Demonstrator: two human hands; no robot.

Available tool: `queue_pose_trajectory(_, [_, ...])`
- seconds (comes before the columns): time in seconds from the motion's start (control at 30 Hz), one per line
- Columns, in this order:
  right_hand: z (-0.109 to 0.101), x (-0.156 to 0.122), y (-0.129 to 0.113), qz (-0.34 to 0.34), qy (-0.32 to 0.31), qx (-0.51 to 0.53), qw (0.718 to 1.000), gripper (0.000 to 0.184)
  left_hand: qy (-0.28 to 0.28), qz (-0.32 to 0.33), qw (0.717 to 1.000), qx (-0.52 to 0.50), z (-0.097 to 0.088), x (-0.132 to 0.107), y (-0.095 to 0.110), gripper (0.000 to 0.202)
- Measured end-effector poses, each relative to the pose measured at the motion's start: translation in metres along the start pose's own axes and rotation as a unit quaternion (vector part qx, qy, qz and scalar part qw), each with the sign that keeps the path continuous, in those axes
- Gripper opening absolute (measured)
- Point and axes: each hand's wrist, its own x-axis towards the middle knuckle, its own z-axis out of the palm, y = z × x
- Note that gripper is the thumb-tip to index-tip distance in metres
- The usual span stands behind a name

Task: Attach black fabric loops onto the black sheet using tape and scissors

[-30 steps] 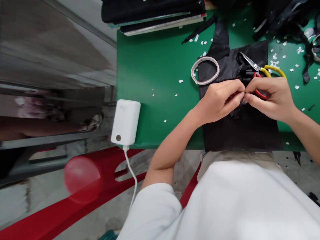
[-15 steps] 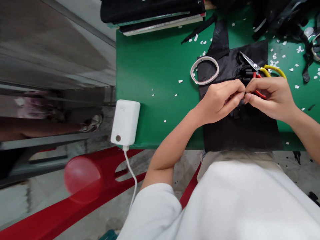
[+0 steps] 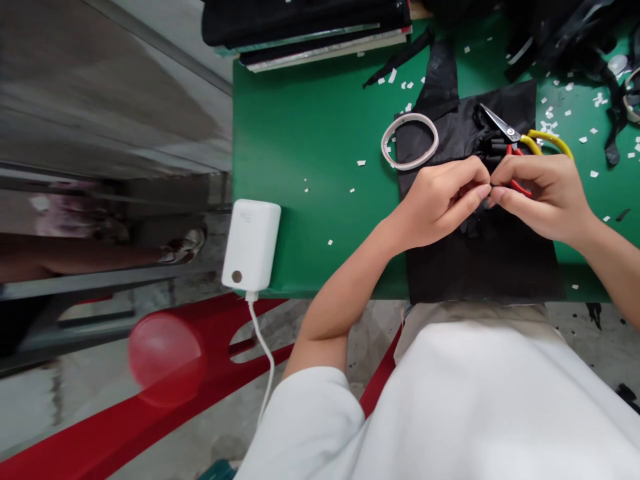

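Observation:
My left hand (image 3: 447,200) and my right hand (image 3: 545,193) meet fingertip to fingertip, both closed in a pinch. Between them is something small and dark, mostly hidden by the fingers, so its kind cannot be made out. Below lies a black sheet of material (image 3: 480,267) with small dark pieces on it. Scissors (image 3: 511,133) with yellow handles rest just beyond my right hand, blades apart. Partly behind that hand is a red-handled tool (image 3: 520,188). A roll of narrow white tape (image 3: 410,141) lies beyond my left hand.
White paper bits dot the green table (image 3: 300,147). A white power bank (image 3: 251,245) with a cable sits at its left edge. Black folded material and a book-like stack (image 3: 320,53) lie at the back; dark scraps (image 3: 560,40) pile at back right. A red stool (image 3: 200,360) stands left.
My fingertips have shifted very slightly while still pinched together. Everything on the table stays as it was.

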Motion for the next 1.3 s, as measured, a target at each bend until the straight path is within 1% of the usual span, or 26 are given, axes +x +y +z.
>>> queue_pose_trajectory(0.13, [0.002,-0.001,0.004,-0.046,0.015,-0.02,0.999,0.012,-0.014,-0.002,1.0,0.015,-0.001,0.001,0.0,0.025])
queue_pose_trajectory(0.2, [0.003,-0.001,0.007,-0.063,0.017,-0.039,0.997,0.011,-0.018,0.012,0.999,0.046,0.0,0.0,-0.001,0.025])
queue_pose_trajectory(0.27, [0.004,-0.001,0.01,-0.078,0.022,-0.062,0.995,0.008,-0.022,0.028,0.994,0.1,0.001,-0.001,-0.002,0.025])
queue_pose_trajectory(0.37, [0.006,-0.002,0.015,-0.093,0.025,-0.093,0.991,0.004,-0.033,0.052,0.977,0.204,0.003,-0.003,-0.004,0.025])
queue_pose_trajectory(0.47, [0.008,-0.002,0.018,-0.087,0.024,-0.113,0.989,0.006,-0.04,0.072,0.956,0.28,0.005,-0.004,-0.005,0.026])
queue_pose_trajectory(0.67, [0.01,-0.002,0.02,-0.09,0.031,-0.107,0.99,0.009,-0.022,0.086,0.937,0.339,0.008,-0.005,-0.007,0.026])
queue_pose_trajectory(0.8, [0.01,-0.002,0.02,-0.081,0.026,-0.092,0.992,0.009,-0.023,0.074,0.941,0.331,0.009,-0.006,-0.006,0.026])
queue_pose_trajectory(0.9, [0.009,-0.002,0.017,-0.07,0.023,-0.081,0.994,0.009,-0.031,0.054,0.952,0.301,0.007,-0.006,-0.003,0.026])
queue_pose_trajectory(0.97, [0.009,-0.001,0.013,-0.064,0.034,-0.069,0.995,0.01,-0.028,0.04,0.963,0.264,0.006,-0.005,0.0,0.027])
queue_pose_trajectory(1.13, [0.008,0.001,0.006,-0.06,0.062,-0.046,0.995,0.014,0.005,0.017,0.99,0.137,0.005,-0.003,0.002,0.024])
queue_pose_trajectory(1.2, [0.008,0.001,0.005,-0.064,0.081,-0.04,0.994,0.013,0.023,0.009,0.995,0.098,0.006,-0.003,0.001,0.022])
queue_pose_trajectory(1.3, [0.007,0.001,0.004,-0.048,0.101,-0.045,0.993,0.013,0.041,-0.024,0.997,0.067,0.006,-0.003,0.001,0.02])
